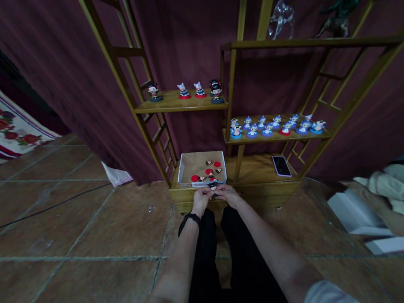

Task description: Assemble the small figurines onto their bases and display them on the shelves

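My left hand (201, 199) and my right hand (227, 194) meet just in front of a shallow cardboard box (185, 170) on the lowest wooden shelf. Together their fingers pinch a small dark figurine (213, 186) with a red base. My left wrist wears a black band. Inside the box lie several small figurine parts and red round bases (195, 178). My black-trousered legs show beneath my forearms.
A wooden shelf unit (180, 105) carries several small figurines on the middle shelf and a row of blue-and-white ones (276, 126) to the right. A phone (281, 165) lies on the bottom shelf. Glass deer stand higher up. Papers and cloth (390, 194) lie on the tiled floor at right.
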A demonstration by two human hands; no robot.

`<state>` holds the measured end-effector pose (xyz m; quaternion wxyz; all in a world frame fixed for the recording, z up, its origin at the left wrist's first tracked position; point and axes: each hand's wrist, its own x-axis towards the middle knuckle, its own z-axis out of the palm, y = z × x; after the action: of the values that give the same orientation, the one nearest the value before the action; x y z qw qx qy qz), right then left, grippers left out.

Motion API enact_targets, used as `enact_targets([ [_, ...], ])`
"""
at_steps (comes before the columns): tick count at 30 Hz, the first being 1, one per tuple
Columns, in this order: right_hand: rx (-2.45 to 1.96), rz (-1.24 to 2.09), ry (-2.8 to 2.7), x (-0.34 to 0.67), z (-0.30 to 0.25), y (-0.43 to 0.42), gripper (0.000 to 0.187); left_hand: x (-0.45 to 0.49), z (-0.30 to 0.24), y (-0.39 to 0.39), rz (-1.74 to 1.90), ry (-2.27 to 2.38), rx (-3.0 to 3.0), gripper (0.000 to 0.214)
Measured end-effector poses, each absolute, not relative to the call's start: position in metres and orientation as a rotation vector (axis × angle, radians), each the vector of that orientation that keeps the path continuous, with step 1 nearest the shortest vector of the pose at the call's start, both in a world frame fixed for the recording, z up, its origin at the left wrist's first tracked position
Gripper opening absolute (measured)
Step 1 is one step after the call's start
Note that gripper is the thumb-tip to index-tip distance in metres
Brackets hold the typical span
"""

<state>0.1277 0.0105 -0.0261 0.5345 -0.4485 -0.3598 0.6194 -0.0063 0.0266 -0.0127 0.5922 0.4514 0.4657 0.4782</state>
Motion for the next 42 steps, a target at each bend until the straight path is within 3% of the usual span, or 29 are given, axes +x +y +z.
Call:
enact_targets([
  [31, -1.14, 1.408, -0.878, 0.122, -0.02, 0.007, 0.027, -0.005, -0.008, 0.024, 1.135, 1.092, 1.045, 0.024],
  [38, -1.102, 1.559, -0.817, 0.126, -0.008, 0.005, 0.03, -0.006, -0.009, 0.025, 1.151, 1.097, 1.036, 0.027],
  [42, -1.103, 1.59, -0.783, 0.127, -0.006, 0.006, 0.04, -0.005, -0.009, 0.026, 1.149, 1.084, 1.039, 0.028],
])
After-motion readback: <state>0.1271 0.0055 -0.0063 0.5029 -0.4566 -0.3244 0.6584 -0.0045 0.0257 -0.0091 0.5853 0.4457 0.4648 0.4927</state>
